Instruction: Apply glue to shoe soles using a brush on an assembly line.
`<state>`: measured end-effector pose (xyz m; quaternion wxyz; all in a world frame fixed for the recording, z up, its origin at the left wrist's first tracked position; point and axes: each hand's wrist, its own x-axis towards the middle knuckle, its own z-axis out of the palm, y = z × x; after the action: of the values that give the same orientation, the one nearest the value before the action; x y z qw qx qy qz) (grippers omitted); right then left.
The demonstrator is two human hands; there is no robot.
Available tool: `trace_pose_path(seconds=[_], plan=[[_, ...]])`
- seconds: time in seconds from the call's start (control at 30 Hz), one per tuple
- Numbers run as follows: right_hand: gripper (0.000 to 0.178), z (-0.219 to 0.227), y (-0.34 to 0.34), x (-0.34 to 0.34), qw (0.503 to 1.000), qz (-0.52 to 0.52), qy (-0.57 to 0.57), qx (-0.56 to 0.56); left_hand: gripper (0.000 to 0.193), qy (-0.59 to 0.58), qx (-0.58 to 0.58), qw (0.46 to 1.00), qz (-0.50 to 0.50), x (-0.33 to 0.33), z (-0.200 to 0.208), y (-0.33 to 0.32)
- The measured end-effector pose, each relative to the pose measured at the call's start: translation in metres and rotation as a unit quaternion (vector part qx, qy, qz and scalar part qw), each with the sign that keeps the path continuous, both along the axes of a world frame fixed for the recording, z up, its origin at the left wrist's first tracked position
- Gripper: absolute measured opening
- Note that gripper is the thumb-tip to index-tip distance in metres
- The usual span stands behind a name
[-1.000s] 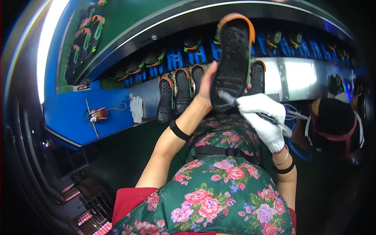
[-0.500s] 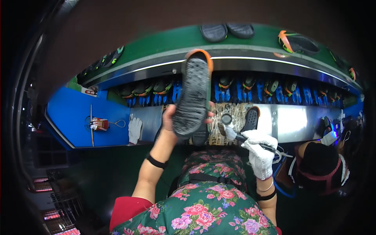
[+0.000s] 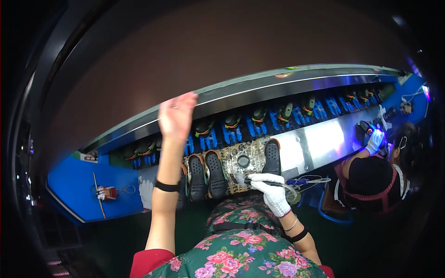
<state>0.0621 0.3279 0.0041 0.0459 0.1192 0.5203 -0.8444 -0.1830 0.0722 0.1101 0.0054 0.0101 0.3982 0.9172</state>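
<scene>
4 black shoe soles [image 3: 215,171] on the bench: matte, rubbery-looking, elongated, rounded ends, small round holes grouped toward the far end, orange edging. Three sit side by side on the left, outermost mostly hidden behind the left forearm; one sits apart on the right. Between: 1 round, shallow black cup [image 3: 243,161] on a patchy, wrinkled tan covering [image 3: 251,149]. Bare bench [image 3: 320,139] to the right is smooth, shiny metal. 1 white knit glove [image 3: 147,193] lies at far left.

Left hand [image 3: 177,116]: bare, open, released, slightly blurred; arm extended forward, fingers up by the metal ledge [image 3: 222,94]. Right hand [image 3: 271,191]: white knit glove on, elbow bent, fingers closed around 1 dark-handled brush [image 3: 239,180], head pointing left, near side of the cup. Can't tell if bristles touch the covering.
</scene>
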Motion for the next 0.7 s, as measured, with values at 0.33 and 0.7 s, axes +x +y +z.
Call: trace_pose_path(seconds=[0.33,0.7], plan=[[0.018,-0.022,0.018,0.019,0.995,-0.102,0.002,-0.011,0.074,0.313,-0.476,0.808,-0.151,-0.065,-0.002,0.308],[0.019,-0.068,0.062,0.074,0.98,-0.195,0.002,-0.048,0.106,0.242,-0.788,0.547,-0.146,-0.08,0.083,0.339]])
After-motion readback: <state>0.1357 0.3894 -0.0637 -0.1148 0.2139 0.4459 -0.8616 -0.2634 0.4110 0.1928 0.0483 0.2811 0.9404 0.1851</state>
